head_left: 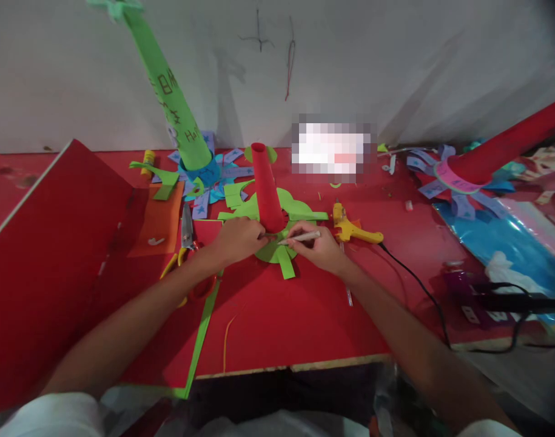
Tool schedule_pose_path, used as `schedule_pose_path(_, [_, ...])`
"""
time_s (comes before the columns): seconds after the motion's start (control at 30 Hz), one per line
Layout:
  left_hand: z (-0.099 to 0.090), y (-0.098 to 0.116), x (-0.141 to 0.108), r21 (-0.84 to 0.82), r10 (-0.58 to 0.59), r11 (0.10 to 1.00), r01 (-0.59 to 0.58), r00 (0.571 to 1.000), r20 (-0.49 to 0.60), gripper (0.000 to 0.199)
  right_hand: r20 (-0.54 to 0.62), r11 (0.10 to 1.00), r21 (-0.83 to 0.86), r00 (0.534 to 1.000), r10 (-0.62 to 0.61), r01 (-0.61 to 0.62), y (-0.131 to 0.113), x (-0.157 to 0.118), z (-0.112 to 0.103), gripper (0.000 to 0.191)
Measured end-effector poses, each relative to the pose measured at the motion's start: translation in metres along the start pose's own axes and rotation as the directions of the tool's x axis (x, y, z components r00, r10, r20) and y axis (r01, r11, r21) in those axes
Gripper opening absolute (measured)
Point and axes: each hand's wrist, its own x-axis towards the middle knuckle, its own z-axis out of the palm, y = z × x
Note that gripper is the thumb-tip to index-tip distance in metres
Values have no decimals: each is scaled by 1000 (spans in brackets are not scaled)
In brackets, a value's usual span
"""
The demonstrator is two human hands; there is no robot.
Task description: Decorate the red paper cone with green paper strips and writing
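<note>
A red cone-shaped tube stands upright on a scalloped green base with strips sticking out, in the middle of the table. My left hand is closed at the base's left side, its fingertips pinching at the green sheet close to the tube's foot. Between the fingers of my right hand is a slim whitish pen. Its tip points left, at the green base just in front of the tube. Whether the tip touches the surface I cannot tell.
A yellow glue gun with a black cord lies at right. Scissors lie left, near an orange sheet. A tall green tube stands behind; another red tube leans right. A red board rises at left.
</note>
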Motion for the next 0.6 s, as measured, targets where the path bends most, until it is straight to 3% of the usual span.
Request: schedule_pose_path(0.6, [-4,2,-1,29,-8,1000,7,999,37,47,-47,999,22,998,45,-44,0,1,-1,13])
